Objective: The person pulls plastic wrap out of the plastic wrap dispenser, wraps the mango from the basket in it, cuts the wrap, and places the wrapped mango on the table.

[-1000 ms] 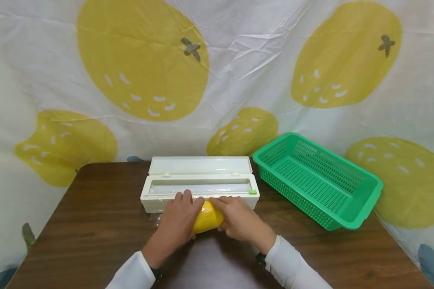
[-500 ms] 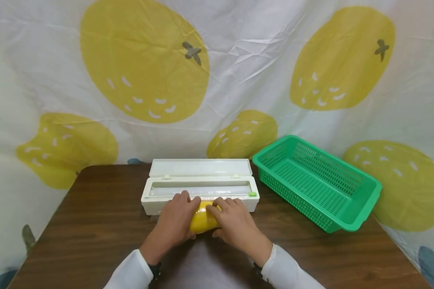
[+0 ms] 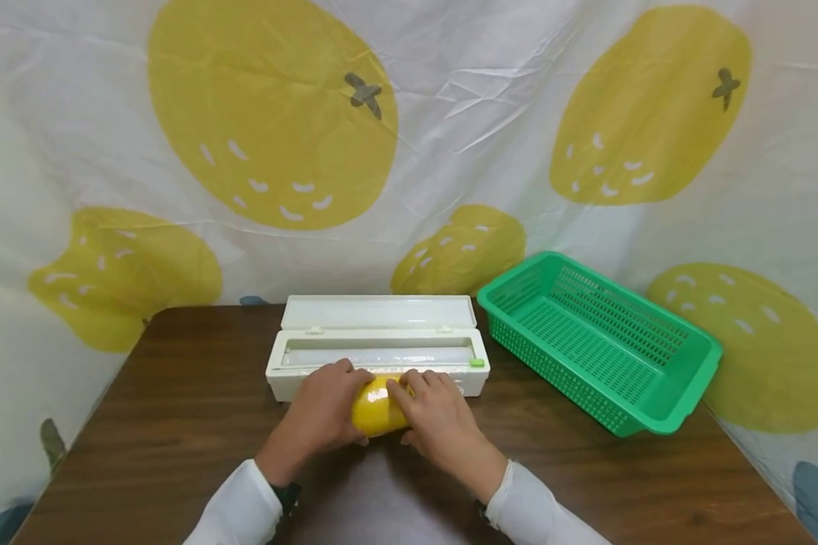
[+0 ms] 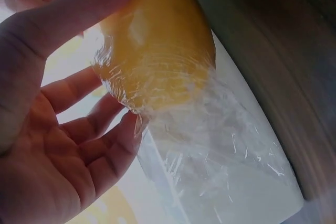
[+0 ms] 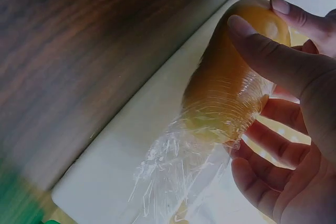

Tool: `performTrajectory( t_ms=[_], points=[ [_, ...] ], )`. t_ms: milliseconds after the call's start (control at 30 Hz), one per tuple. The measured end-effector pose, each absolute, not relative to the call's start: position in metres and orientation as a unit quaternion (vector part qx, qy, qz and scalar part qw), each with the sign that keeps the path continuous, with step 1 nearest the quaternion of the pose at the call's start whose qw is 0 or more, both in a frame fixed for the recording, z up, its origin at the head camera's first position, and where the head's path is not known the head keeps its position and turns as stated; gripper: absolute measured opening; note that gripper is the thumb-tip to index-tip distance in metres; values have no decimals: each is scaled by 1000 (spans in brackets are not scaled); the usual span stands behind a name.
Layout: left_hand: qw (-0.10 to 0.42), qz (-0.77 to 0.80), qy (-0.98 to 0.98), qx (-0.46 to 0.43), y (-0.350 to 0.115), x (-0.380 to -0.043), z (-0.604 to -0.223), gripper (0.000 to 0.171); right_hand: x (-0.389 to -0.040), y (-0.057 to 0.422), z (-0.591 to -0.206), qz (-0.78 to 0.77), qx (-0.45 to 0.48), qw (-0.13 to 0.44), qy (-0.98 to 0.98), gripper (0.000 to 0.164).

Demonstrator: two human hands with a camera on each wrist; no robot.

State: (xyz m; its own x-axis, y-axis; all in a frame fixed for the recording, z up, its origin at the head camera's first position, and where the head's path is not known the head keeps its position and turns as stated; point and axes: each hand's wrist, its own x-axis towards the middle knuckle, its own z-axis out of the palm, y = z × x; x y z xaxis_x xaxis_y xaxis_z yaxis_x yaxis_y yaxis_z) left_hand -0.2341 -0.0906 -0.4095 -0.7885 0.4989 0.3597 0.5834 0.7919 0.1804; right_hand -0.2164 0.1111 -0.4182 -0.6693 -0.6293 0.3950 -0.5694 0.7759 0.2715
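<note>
Fingers of the left hand and right hand curl round the yellow thing, whose loose film probably wants smoothing over each end with light, even pressure, all just this side of the box.

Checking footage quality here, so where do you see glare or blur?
Head view: a glint on the yellow object, a pale sheen low in frame on the table. Left wrist view: background beyond the left hand blown out, glints on the plastic film. Right wrist view: table grain soft, more plastic film glints.
</note>
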Motion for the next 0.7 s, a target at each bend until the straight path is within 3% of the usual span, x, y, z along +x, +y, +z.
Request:
performTrajectory(
  t_ms=[300, 700],
  points=[
    [144, -158, -926, -312, -95, -243, -411, 71, -219, 110, -425, -56, 335, 258, -904, 91],
    [85, -162, -935, -304, -94, -241, -409, 71, -221, 110, -425, -66, 329, 235, -912, 78]
  ],
)
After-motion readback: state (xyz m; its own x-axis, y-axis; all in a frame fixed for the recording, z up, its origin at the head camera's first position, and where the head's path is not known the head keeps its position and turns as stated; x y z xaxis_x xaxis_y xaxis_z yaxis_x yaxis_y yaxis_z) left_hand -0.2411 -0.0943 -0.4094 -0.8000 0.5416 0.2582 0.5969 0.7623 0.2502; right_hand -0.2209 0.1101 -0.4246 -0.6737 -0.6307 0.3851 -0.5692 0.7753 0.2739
